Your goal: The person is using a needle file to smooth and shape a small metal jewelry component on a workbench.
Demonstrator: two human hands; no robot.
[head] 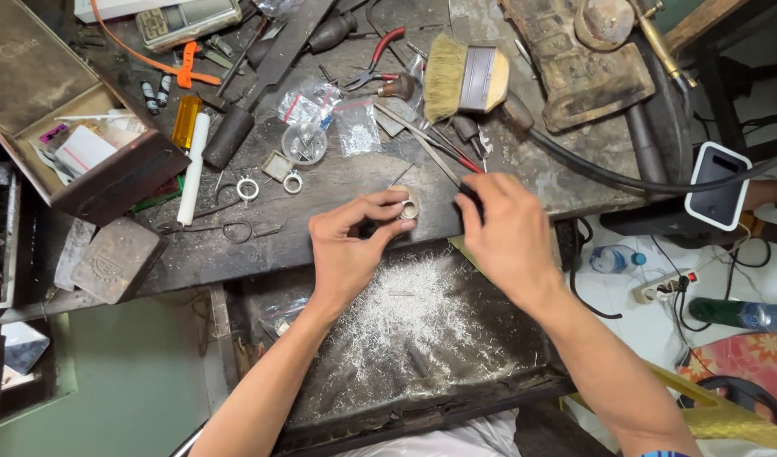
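Nearby, brush [464, 78], pliers [376, 61], perhaps loose rings [248, 188].

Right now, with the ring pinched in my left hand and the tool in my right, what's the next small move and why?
Probably draw the right hand with its dark-handled tool in a short stroke across the ring. The left hand pinches it at the bench edge, and pale filings already cover the tray below.

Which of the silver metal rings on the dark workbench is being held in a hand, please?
The wide silver ring, pinched in the left hand at the bench edge. The two smaller silver rings lie untouched farther left.
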